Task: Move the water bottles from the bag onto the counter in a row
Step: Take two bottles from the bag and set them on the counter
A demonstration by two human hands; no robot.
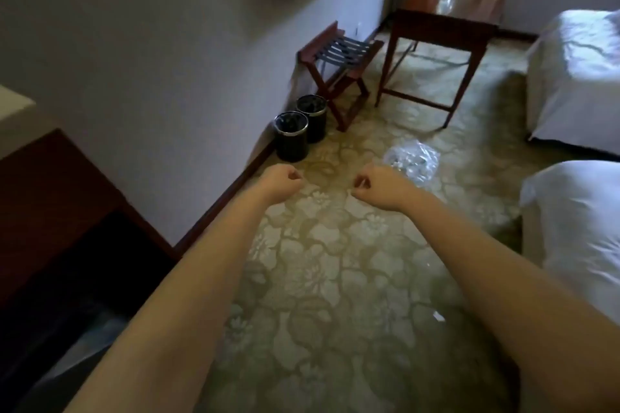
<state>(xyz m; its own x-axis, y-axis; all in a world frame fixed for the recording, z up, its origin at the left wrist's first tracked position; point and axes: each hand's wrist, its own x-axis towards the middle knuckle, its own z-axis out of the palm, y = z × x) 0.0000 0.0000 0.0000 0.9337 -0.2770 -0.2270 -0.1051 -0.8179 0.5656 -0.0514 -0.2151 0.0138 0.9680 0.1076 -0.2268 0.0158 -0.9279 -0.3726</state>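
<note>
Lying on carpet [335, 261], clear bag [416, 156] (contents blurred), partly behind right hand [374, 186].

No legible txt or labels anywhere.

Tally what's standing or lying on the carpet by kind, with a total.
Black bins: 2
Beds: 2
Luggage rack: 1
Wooden table: 1
Clear plastic bag: 1
Total: 7
</note>
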